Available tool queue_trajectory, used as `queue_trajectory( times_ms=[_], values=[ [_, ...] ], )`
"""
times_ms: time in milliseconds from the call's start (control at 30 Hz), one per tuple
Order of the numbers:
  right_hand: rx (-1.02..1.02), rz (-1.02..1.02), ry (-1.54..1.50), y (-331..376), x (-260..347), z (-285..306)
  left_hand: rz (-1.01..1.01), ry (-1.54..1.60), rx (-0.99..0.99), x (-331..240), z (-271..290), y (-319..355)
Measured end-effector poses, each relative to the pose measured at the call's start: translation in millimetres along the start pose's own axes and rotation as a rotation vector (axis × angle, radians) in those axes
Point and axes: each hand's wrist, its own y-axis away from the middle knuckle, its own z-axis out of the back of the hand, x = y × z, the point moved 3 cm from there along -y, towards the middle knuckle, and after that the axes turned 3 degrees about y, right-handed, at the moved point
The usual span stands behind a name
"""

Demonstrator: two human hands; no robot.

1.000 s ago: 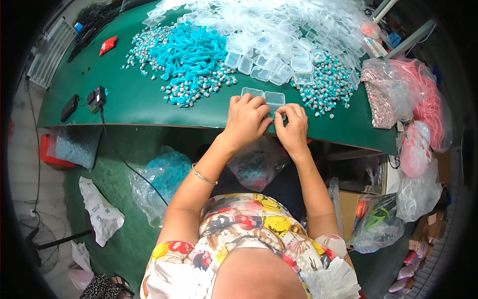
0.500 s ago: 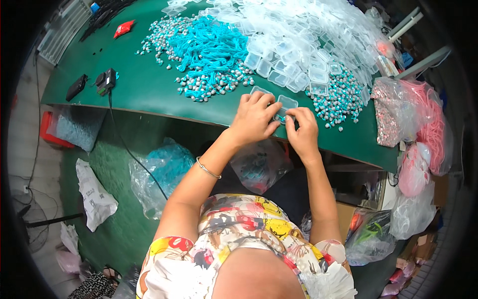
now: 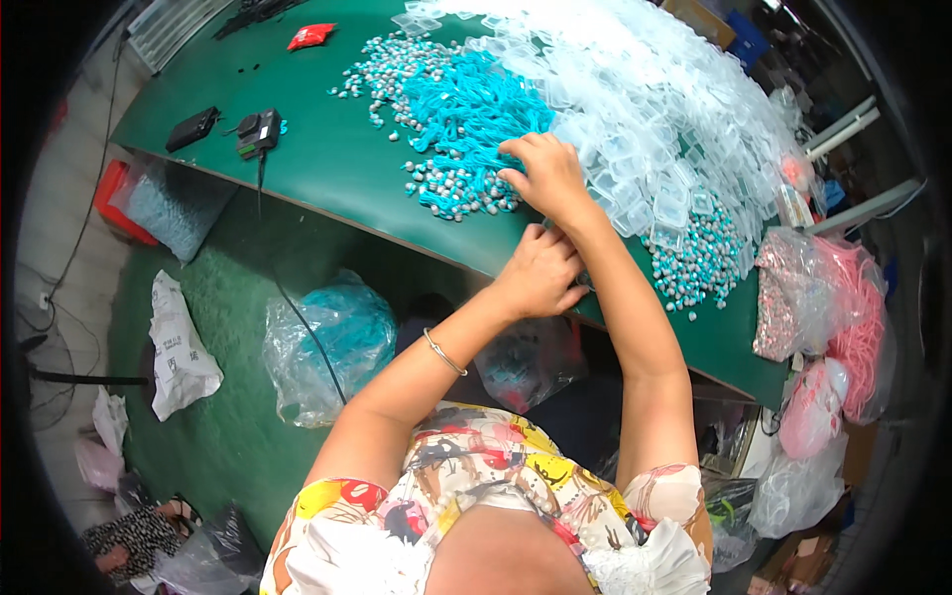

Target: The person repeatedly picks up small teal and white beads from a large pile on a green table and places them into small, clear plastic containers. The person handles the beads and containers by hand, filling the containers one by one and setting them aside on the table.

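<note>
My right hand (image 3: 548, 177) reaches across to the right edge of a heap of turquoise cords (image 3: 466, 104), thumb and forefinger apart and nothing visible between them. Silver-grey and turquoise beads (image 3: 451, 188) lie along the near side of that heap. By the table's front edge, my left hand (image 3: 540, 273) is curled around a small clear plastic box, which is mostly hidden behind my fingers and right forearm. Many similar clear plastic boxes (image 3: 654, 129) are piled beyond my right hand. A second heap of silver and turquoise beads (image 3: 699, 258) sits to the right.
On the green table (image 3: 337, 178) are a black device with a cable (image 3: 260, 132), a dark case (image 3: 192, 129) and a red packet (image 3: 311, 37). Bags of pink cord (image 3: 858, 337) hang at the right edge. A bag of turquoise material (image 3: 332, 347) stands on the floor.
My right hand has left the clear box and moved up and left to the cord heap. My left hand stays low by the table edge. The view has shifted.
</note>
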Motion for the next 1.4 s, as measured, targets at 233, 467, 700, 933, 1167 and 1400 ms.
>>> queue_trajectory(
  times_ms=[233,467,700,933,1167,1400],
  values=[
    [-0.096,0.006,-0.067,11.6,-8.3,8.4,0.012,0.017,0.002,0.9,-1.0,3.3],
    [-0.081,-0.401,-0.293,122.6,-26.8,86.8,0.046,0.056,0.044,-0.1,6.2,1.3],
    [-0.062,-0.329,-0.055,173.8,-9.8,94.2,0.034,0.073,0.022,0.3,7.1,-2.1],
    [-0.013,-0.166,0.102,170.0,-1.4,93.5,0.037,0.077,0.024,0.3,5.6,-2.7],
    [-0.057,-0.333,-0.092,165.3,-19.8,95.3,0.039,0.073,0.035,0.9,6.8,-1.2],
    [0.127,-0.366,-0.089,157.3,-46.4,76.8,0.037,0.078,0.04,-1.0,7.5,-2.7]
  ],
)
